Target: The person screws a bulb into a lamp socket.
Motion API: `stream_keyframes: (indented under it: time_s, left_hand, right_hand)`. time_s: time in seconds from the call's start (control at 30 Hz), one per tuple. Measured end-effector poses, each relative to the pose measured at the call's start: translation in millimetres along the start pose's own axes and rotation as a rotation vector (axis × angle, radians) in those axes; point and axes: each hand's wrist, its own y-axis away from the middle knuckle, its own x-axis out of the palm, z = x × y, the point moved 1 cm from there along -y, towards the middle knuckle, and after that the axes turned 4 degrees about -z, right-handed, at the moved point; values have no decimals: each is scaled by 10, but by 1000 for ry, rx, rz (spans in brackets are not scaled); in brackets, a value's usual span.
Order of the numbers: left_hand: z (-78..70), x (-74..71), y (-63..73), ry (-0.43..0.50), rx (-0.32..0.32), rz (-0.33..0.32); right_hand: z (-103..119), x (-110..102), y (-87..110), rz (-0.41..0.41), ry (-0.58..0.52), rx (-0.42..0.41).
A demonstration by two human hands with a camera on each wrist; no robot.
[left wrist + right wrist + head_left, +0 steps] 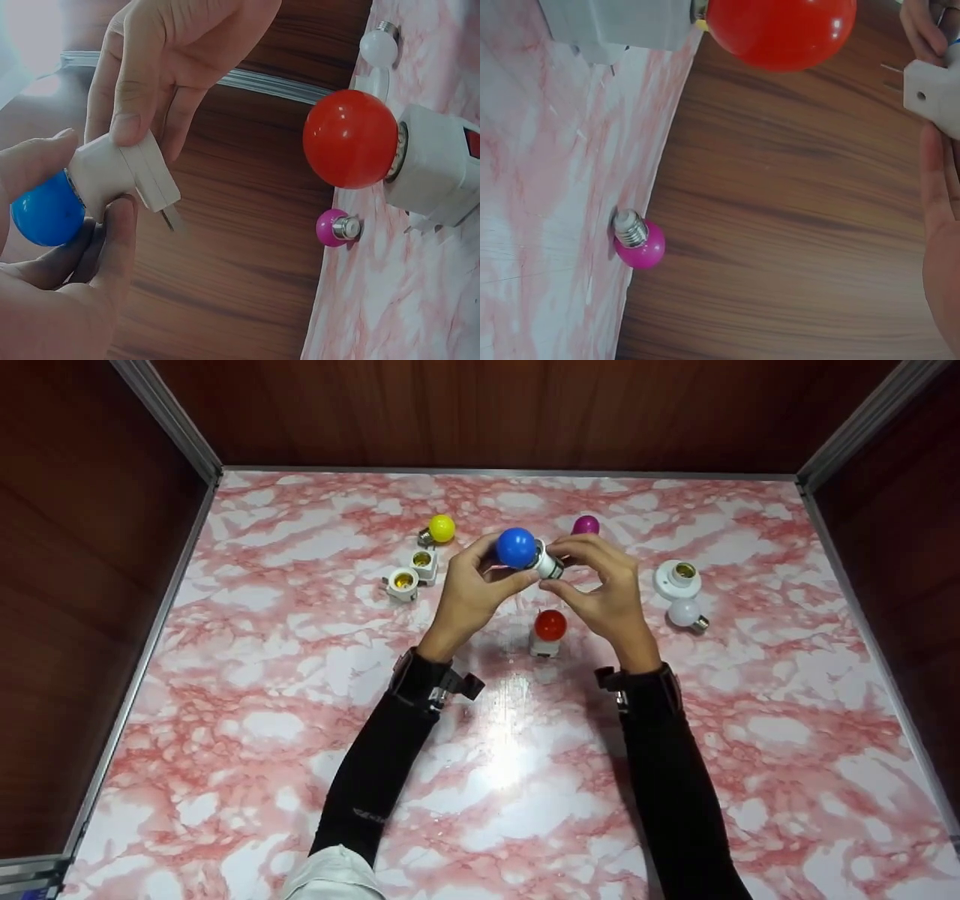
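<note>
Both hands are raised over the middle of the table around a blue bulb seated in a white plug-in lamp socket. My left hand grips the bulb, one finger also lying against the socket in the left wrist view. From the other side my right hand pinches the socket, its thumb on the white body. Metal plug pins stick out of the socket. Just below the hands, a red bulb stands upright in another white socket.
Left of the hands sit a yellow bulb and two white sockets, one square, one round. A magenta bulb lies behind. At right are a round-based socket and a white bulb. Wooden walls border the table.
</note>
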Motion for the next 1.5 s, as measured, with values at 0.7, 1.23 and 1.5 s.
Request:
stream_keyframes:
  time_s: [0.7, 1.23, 1.5]
  left_hand:
    - [222, -166, -51, -269, -87, 174]
    - [383, -247, -89, -457, -181, 431]
    - [454, -263, -95, -506, -237, 506]
  right_hand:
    - [-243, -519, 44, 165, 253, 231]
    - [-497, -1287, 227, 235, 577, 619]
    - [-572, -1532, 321, 322, 570, 854]
